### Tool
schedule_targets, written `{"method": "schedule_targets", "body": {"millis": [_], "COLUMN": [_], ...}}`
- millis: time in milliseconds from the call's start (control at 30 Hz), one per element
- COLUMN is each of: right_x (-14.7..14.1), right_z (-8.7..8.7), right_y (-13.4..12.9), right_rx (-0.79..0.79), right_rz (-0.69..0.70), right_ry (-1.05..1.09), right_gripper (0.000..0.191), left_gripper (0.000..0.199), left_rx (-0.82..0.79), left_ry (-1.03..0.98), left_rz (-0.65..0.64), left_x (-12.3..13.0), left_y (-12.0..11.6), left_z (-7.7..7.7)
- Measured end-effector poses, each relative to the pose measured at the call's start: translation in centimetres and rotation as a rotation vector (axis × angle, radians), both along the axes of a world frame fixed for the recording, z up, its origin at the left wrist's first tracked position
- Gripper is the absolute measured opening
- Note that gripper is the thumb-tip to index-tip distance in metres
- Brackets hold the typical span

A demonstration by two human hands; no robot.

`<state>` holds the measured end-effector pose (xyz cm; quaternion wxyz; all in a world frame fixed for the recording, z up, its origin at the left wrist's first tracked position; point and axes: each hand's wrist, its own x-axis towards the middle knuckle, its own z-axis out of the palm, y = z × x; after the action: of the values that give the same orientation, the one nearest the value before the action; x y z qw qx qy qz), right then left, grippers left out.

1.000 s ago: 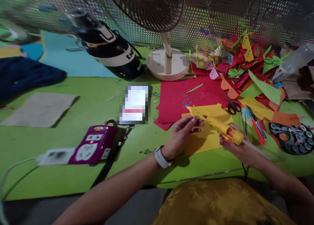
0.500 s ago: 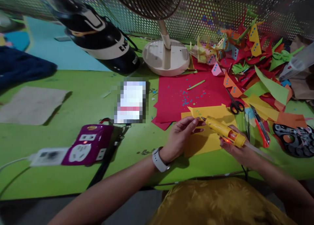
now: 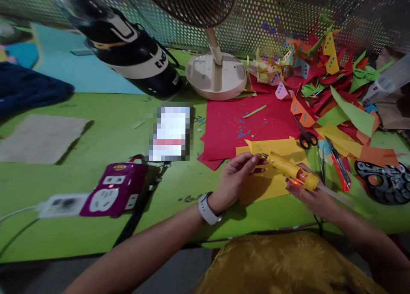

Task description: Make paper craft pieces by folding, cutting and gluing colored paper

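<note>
My right hand (image 3: 304, 194) is closed around a yellow hot glue gun (image 3: 290, 170), whose glue stick trails out of the back. A small red light glows on the gun's side. Its nozzle points left and meets the fingertips of my left hand (image 3: 238, 172). That hand is closed in a pinch of thumb and forefinger; whatever sits between them is too small to make out. Below both hands lies yellow paper (image 3: 262, 187), overlapping a red sheet (image 3: 224, 123) dotted with tiny blue bits.
Black scissors (image 3: 308, 139), a red cutter knife (image 3: 340, 168) and a black bead tray (image 3: 384, 178) lie at the right. Behind them is a heap of cut paper (image 3: 329, 76). A fan (image 3: 216, 78), a bottle (image 3: 141, 59), a phone (image 3: 171, 133) and a purple power adapter (image 3: 115, 187) stand leftward.
Almost nothing differs. The glue gun and both hands keep their places, with the nozzle still at my left fingertips; the view has shifted very slightly.
</note>
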<state>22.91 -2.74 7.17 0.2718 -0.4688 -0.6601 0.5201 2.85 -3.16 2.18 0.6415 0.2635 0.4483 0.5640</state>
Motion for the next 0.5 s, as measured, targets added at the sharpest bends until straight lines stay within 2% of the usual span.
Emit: {"method": "schedule_targets", "body": {"millis": [167, 500], "right_x": [0.05, -0.04], "right_z": [0.13, -0.01], "right_y": [-0.07, 0.05], "right_rx": [-0.014, -0.008], "right_rz": [-0.038, -0.004], "right_ry": [-0.056, -0.038], "right_gripper": [0.034, 0.029], "left_gripper": [0.028, 0.03], "left_rx": [0.01, 0.007], "left_ry": [0.001, 0.017], "left_rz": [-0.01, 0.007], "left_x": [0.01, -0.04], "left_y": [0.01, -0.08], "left_z": [0.1, -0.11]}}
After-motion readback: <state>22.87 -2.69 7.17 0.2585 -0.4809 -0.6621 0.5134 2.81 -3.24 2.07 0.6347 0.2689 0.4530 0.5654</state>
